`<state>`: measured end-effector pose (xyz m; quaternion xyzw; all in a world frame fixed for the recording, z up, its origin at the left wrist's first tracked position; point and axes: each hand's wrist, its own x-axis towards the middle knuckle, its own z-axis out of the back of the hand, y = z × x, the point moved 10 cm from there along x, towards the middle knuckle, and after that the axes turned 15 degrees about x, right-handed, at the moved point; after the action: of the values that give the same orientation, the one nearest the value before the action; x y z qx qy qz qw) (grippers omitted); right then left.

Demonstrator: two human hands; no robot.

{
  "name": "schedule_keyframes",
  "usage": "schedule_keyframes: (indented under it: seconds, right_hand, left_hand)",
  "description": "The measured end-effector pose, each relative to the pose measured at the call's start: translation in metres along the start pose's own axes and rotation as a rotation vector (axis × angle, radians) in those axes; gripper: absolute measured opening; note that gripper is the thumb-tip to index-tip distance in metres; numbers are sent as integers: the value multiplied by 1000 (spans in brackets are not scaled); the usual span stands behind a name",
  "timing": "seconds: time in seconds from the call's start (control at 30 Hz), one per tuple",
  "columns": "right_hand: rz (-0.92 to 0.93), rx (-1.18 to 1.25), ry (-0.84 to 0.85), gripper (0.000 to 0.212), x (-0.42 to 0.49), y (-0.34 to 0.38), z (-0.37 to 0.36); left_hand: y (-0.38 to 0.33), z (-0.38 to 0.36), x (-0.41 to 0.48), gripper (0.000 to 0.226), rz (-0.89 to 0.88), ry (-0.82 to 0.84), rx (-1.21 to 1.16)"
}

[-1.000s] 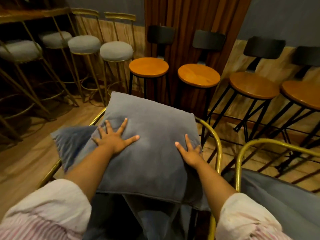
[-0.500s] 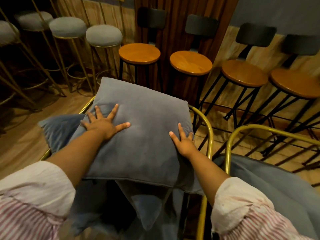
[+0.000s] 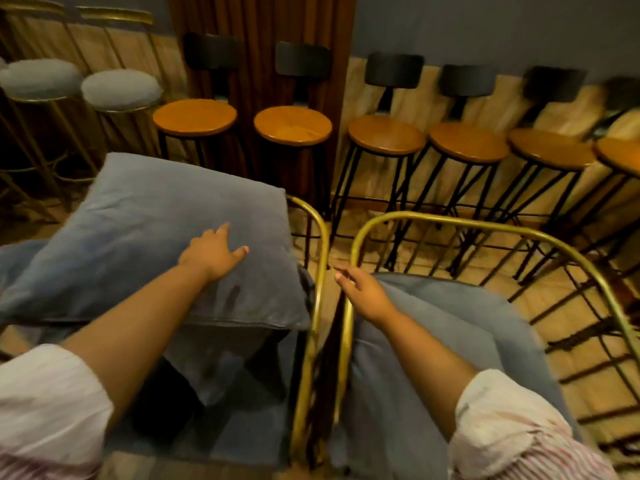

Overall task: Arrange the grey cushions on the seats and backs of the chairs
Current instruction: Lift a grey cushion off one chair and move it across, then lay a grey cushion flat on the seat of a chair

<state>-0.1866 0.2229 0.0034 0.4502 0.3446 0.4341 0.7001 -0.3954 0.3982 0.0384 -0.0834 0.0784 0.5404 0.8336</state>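
Left hand (image 3: pixel 212 252): flat, fingers spread, on grey square cushion (image 3: pixel 166 237).
Cushion: leaning on left gold-framed chair (image 3: pixel 320 233).
Right hand (image 3: pixel 362 289): loosely spread above right chair's seat cushion (image 3: pixel 433 313).
Far: row of wooden-topped stools (image 3: pixel 292 125).

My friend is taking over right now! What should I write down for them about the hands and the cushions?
Left hand: flat and open on the big grey cushion, which leans on the back of the left chair.
Right hand: open, holding nothing, above the near edge of the right chair.
Right chair's seat cushion is in, but no back cushion shows.
Done: left back cushion roughly placed.
Left: straighten the loose cushions underneath it; give the right chair a back cushion.
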Motion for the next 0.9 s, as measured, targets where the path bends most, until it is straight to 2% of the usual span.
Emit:
schedule_keyframes:
  seconds: [0.2, 0.37, 0.53, 0.67, 0.77, 0.9]
  right_hand:
    - [-123, -4, -89, 39, -89, -77, 132]
    - [-270, 24, -221, 40, -142, -162, 226]
    - [-457, 149, -363, 42, -167, -245, 270]
    - [-621, 221, -432, 37, -170, -310, 277]
    - [-701, 283, -502, 52, -166, -344, 275]
    - [-787, 351, -491, 64, -158, -377, 262]
  left_hand:
    - [-175, -55, -74, 73, -204, 44, -131]
    - [-264, -110, -114, 70, -281, 166, -210]
    - [-300, -154, -125, 67, -248, 268, -346]
    - [-314, -172, -97, 58, -170, 258, -423]
    - [-321, -192, -64, 53, -152, 274, -428]
    - [-300, -230, -28, 64, -19, 323, -441]
